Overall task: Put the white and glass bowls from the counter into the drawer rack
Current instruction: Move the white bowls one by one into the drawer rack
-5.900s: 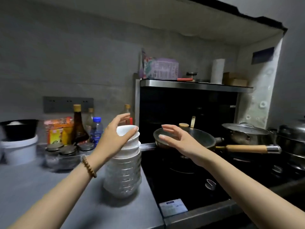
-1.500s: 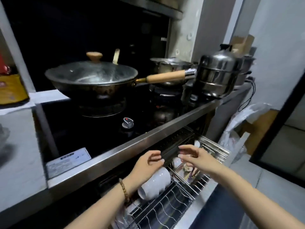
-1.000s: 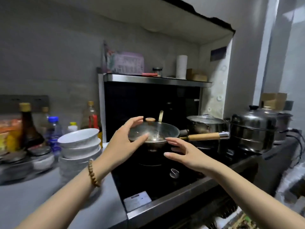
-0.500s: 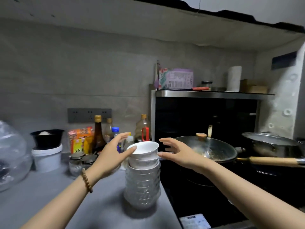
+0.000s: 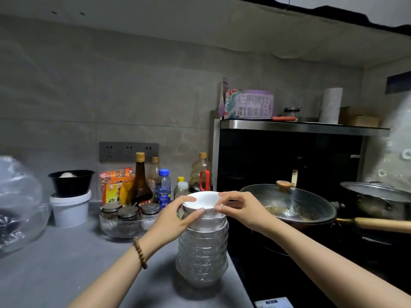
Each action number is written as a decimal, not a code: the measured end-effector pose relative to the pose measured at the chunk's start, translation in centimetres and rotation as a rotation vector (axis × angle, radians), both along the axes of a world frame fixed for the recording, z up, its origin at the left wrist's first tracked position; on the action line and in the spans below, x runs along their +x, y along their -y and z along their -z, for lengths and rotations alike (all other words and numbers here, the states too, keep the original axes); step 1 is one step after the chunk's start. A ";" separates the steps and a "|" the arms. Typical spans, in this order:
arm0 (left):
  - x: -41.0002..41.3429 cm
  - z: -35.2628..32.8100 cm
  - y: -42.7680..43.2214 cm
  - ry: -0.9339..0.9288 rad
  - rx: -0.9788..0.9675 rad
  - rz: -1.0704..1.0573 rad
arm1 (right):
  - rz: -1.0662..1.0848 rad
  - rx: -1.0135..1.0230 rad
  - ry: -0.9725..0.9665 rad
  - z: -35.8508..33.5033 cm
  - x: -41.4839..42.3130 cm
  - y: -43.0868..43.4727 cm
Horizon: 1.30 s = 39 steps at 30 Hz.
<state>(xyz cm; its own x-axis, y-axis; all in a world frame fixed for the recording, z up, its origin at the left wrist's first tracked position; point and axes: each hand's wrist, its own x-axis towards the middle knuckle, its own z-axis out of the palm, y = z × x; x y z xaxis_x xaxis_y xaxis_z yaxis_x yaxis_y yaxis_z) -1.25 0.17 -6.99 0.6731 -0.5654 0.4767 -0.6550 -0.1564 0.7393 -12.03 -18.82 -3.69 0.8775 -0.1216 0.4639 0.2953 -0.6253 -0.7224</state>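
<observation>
Change: right hand (image 5: 242, 210) has joined left hand (image 5: 175, 216); both now pinch the rim of the top bowl (image 5: 203, 200).
Bowl: on the stack (image 5: 203, 256), at the bench (image 5: 66, 263) right edge.
Meaning: next lift seems ready.

Both hands on the top white bowl (image 5: 204, 201): left hand (image 5: 175, 218) and right hand (image 5: 241, 210) pinch its rim, glass bowls (image 5: 203, 256) stacked beneath, seemingly barely lifted.

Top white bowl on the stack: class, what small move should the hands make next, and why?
Probably lift it straight up: left hand and right hand grip the top white bowl at opposite sides, nested on the stack.
</observation>
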 end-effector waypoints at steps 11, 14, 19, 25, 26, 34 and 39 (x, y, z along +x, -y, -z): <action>-0.6 -0.3 1.4 0.004 -0.263 -0.025 | 0.035 0.068 0.114 -0.2 -0.3 -0.3; -1.7 -1.6 1.9 -0.028 -0.347 0.053 | 0.035 0.047 0.165 -1.5 -1.5 -0.1; -5.7 -3.3 3.7 -0.094 -0.384 0.182 | 0.057 -0.007 0.214 -3.7 -6.2 0.7; -11.4 -2.8 8.2 -0.314 -0.279 0.331 | 0.082 0.191 0.257 -2.2 -13.7 2.9; -12.5 -2.4 9.3 -0.359 -0.272 0.347 | 0.106 0.236 0.259 -1.5 -15.1 3.6; -22.2 2.9 17.3 -0.593 -0.121 0.525 | 0.334 0.593 0.170 5.1 -25.3 9.4; -27.2 9.3 21.4 -0.800 0.074 0.641 | 0.472 0.770 0.059 11.7 -31.4 12.4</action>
